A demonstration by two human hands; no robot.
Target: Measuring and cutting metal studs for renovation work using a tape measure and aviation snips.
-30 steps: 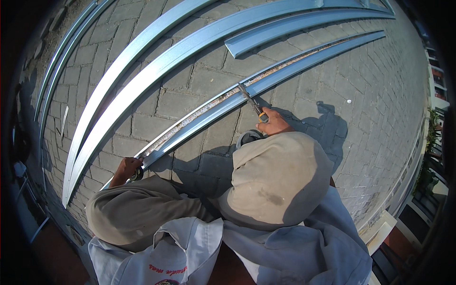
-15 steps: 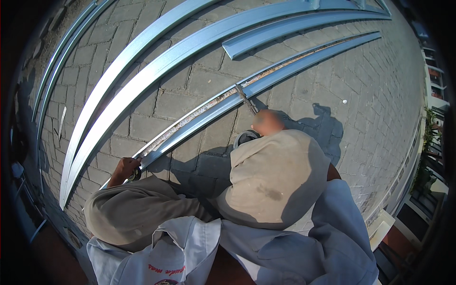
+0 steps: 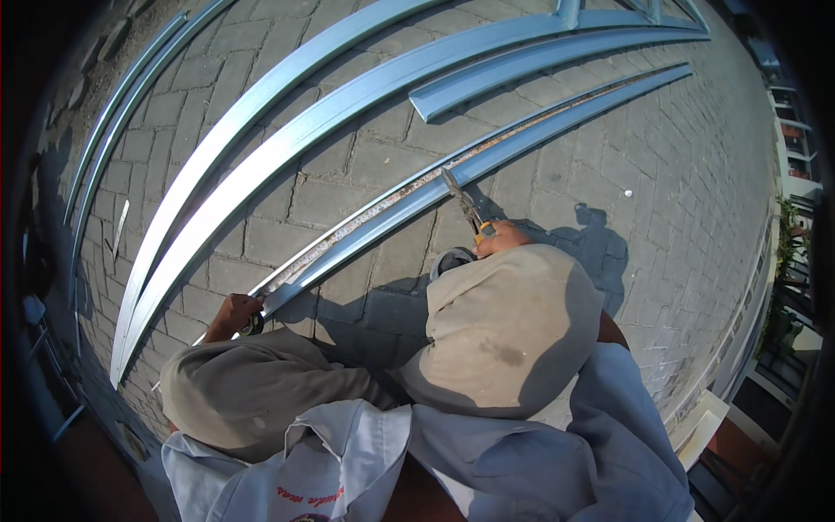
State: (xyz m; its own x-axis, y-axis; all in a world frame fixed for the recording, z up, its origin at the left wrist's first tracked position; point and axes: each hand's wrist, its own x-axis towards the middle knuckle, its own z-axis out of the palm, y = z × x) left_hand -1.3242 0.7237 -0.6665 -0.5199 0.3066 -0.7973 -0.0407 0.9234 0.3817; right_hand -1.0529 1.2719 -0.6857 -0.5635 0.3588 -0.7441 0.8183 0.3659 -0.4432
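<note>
A long silver metal channel (image 3: 365, 224) lies slantwise on the paving, its open side up and its inside speckled and rusty-looking. My left hand (image 3: 235, 315) is closed on it towards its lower left end, beside my left knee; a dark round thing, perhaps a watch, shows at that wrist. In my right hand (image 3: 502, 237) is a pair of tin snips (image 3: 463, 198) with orange-yellow handles. Their jaws meet the channel's near wall around its middle; whether they bite into the metal I cannot tell. My right knee partly covers the right hand.
Beyond the channel lie two long shiny metal profiles (image 3: 222, 130) and a shorter channel piece (image 3: 487, 83), with cross-braces at the upper right. Thinner rails (image 3: 122, 104) run along the far left. A footwear tip (image 3: 450, 259) shows beside my right knee on the grey paving (image 3: 557, 165).
My right hand has drawn the snips back a little towards me, so their tips reach less far across the channel. The left hand stays on the channel, and the whole view has shifted slightly.
</note>
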